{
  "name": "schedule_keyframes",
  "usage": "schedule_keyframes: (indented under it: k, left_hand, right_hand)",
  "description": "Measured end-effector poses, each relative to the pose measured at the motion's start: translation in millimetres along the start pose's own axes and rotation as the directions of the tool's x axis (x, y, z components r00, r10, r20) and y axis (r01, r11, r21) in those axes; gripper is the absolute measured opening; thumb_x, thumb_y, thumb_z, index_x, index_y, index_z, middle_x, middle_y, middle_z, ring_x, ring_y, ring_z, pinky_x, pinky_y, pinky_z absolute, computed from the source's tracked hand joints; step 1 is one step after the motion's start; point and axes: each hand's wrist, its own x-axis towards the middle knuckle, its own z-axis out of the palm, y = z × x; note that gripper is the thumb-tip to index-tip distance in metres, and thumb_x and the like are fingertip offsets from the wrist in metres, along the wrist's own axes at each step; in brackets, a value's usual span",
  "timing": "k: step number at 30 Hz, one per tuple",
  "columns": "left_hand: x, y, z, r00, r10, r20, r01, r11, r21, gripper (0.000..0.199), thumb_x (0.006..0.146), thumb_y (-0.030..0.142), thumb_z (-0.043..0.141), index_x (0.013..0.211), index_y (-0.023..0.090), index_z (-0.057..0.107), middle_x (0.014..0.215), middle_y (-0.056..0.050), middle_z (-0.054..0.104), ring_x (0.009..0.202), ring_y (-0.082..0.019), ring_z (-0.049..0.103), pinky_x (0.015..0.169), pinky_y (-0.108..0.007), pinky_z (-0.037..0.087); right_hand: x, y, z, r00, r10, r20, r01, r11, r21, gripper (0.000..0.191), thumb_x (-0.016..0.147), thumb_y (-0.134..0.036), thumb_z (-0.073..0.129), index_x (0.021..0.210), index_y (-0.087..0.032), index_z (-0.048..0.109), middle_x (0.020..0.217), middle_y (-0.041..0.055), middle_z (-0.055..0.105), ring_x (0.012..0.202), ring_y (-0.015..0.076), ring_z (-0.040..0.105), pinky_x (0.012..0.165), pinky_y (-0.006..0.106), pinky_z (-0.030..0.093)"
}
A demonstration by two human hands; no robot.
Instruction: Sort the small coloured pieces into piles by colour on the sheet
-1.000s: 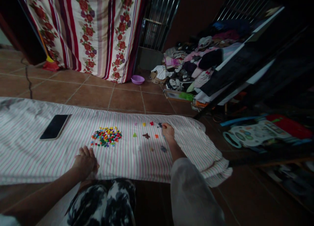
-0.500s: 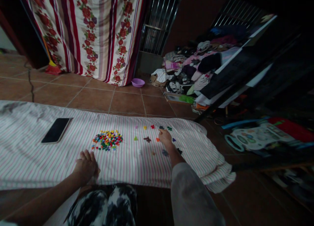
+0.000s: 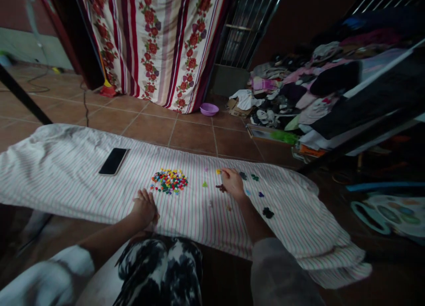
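Observation:
My right hand (image 3: 233,183) reaches over the striped cloth, fingers pinched together. Its fingertips are beside a small yellow cluster (image 3: 218,171); whatever they hold is too small to make out. Around it lie little groups of one colour each: brown (image 3: 221,188), lime green (image 3: 205,184), dark green (image 3: 255,177), dark blue (image 3: 261,194) and black (image 3: 268,213). Part of the groups is hidden under my hand and forearm. A mixed heap of small coloured pieces (image 3: 169,181) sits to the left. Below that heap, my left hand (image 3: 144,208) rests open at the cloth's near edge, apparently holding nothing.
The striped cloth (image 3: 83,191) covers a long low surface. A phone (image 3: 113,161) lies on its left part. Beyond, on the tiled floor, are a purple basin (image 3: 209,109), a floral curtain (image 3: 166,44) and a pile of clothes (image 3: 299,84). A dark bar (image 3: 332,149) slants at right.
The view has turned left. My right hand has shifted left across the groups, from near the dark grey-blue one to beside the yellow one. My left hand stays at the near edge.

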Motion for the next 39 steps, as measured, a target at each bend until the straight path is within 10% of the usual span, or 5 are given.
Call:
schedule_keyframes:
  k: [7,15,39]
  left_hand:
    - [-1,3,-5.0,0.998,-0.033,0.044,0.033,0.999,-0.006,0.073,0.083,0.037,0.044,0.138,-0.010,0.032,0.140,-0.041,0.027,0.131,-0.052,0.031,0.088,-0.060,0.044]
    - [-1,5,-4.6,0.997,-0.047,0.056,0.049,0.998,-0.038,0.074,0.084,0.040,0.043,0.139,-0.008,0.030,0.143,-0.040,0.025,0.133,-0.052,0.027,0.091,-0.063,0.040]
    - [-9,7,-19.1,0.996,-0.059,0.070,0.061,0.998,-0.025,0.079,0.084,0.045,0.047,0.141,-0.006,0.027,0.145,-0.038,0.024,0.134,-0.051,0.027,0.094,-0.060,0.038]
  right_hand:
    - [-47,-102,58,0.916,-0.317,0.247,0.252,0.931,0.263,0.030,0.088,-0.019,0.046,0.105,-0.021,0.070,0.097,0.0058,0.065,0.088,0.0152,0.060,0.082,0.025,0.047]
    - [-65,-173,97,0.849,-0.283,0.447,0.292,0.955,0.050,0.030,0.093,-0.025,0.043,0.111,-0.027,0.068,0.107,0.0053,0.061,0.098,0.0157,0.058,0.087,0.025,0.042]
    - [-58,-208,109,0.849,-0.237,0.473,0.355,0.917,-0.179,0.024,0.091,-0.025,0.048,0.100,-0.019,0.069,0.110,0.0097,0.060,0.106,0.0193,0.052,0.092,0.028,0.038]
